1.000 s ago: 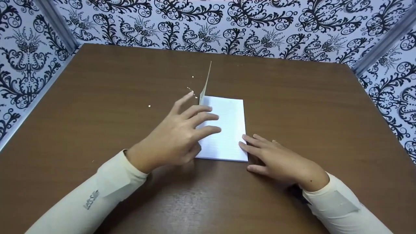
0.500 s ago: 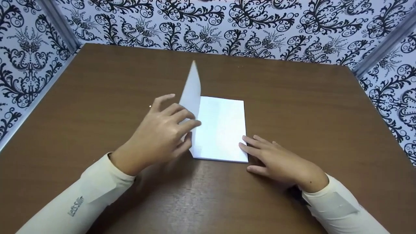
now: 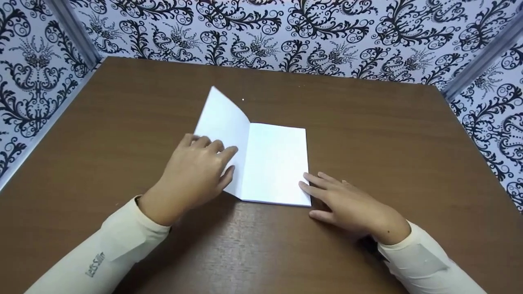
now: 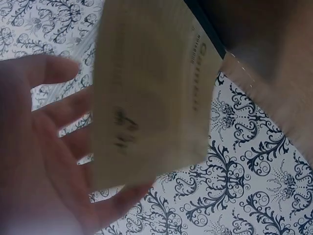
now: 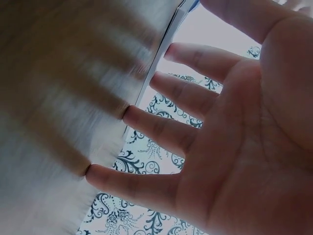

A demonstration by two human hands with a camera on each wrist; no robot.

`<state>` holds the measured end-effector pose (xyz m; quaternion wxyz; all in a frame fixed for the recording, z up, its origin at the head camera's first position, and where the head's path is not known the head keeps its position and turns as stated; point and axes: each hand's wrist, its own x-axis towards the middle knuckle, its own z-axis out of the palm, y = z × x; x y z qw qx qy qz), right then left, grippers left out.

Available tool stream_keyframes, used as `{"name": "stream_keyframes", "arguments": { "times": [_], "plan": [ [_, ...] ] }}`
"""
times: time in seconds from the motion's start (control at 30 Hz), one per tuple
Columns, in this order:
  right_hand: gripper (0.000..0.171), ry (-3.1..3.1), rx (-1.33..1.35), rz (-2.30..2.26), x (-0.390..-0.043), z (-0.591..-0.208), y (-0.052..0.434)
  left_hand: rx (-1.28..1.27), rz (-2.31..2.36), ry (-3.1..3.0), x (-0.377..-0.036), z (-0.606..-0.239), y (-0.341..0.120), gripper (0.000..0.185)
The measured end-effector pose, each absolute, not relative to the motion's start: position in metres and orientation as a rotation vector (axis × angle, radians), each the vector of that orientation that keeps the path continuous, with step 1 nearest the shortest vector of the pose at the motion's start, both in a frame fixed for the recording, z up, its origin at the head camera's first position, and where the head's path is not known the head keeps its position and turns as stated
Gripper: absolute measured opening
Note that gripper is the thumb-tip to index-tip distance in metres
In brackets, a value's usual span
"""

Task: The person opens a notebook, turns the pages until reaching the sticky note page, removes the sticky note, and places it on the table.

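A notebook (image 3: 276, 163) lies on the brown table with a blank white page facing up. Its front cover (image 3: 224, 122) stands raised and leans to the left. My left hand (image 3: 196, 165) pushes against the inner side of this cover, thumb and several fingers laid along it. In the left wrist view the cover's tan outer face (image 4: 151, 98), with printed and handwritten marks, hides part of those fingers. My right hand (image 3: 347, 200) rests on the table with fingers extended, and its fingertips touch the notebook's right edge. In the right wrist view these fingers (image 5: 156, 129) are spread.
The wooden table (image 3: 388, 134) extends around the notebook on all sides. A small white speck (image 3: 243, 99) lies beyond the notebook. Panels with a black-and-white floral pattern (image 3: 253, 36) border the table at the back and both sides.
My left hand has moved left, swinging the cover from nearly upright over toward the left and baring more of the white page. The right hand has stayed at the notebook's right edge.
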<state>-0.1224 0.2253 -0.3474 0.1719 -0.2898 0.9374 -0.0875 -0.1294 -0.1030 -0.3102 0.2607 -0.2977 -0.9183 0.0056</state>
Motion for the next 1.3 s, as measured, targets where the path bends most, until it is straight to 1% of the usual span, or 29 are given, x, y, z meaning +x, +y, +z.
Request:
{"name": "stream_keyframes", "arguments": {
  "times": [0.4, 0.5, 0.7, 1.13, 1.3],
  "plan": [
    [0.064, 2.647, -0.814, -0.274, -0.123, -0.35, 0.224, -0.807, 0.105, -2.785, -0.139, -0.323, -0.092, 0.037],
    [0.064, 2.65, -0.816, -0.273, -0.122, -0.35, 0.225, -0.868, 0.02, -2.905, -0.144, -0.326, -0.085, 0.042],
    [0.065, 2.646, -0.823, -0.276, -0.122, -0.35, 0.225, -0.964, -0.156, -3.133, -0.15, -0.331, -0.072, 0.059],
    [0.064, 2.656, -0.846, -0.278, -0.121, -0.35, 0.225, -0.979, -0.173, -3.171, -0.148, -0.34, -0.061, 0.066],
    [0.064, 2.66, -0.856, -0.273, -0.121, -0.35, 0.225, -0.96, -0.173, -3.203, -0.146, -0.342, -0.059, 0.074]
  ]
}}
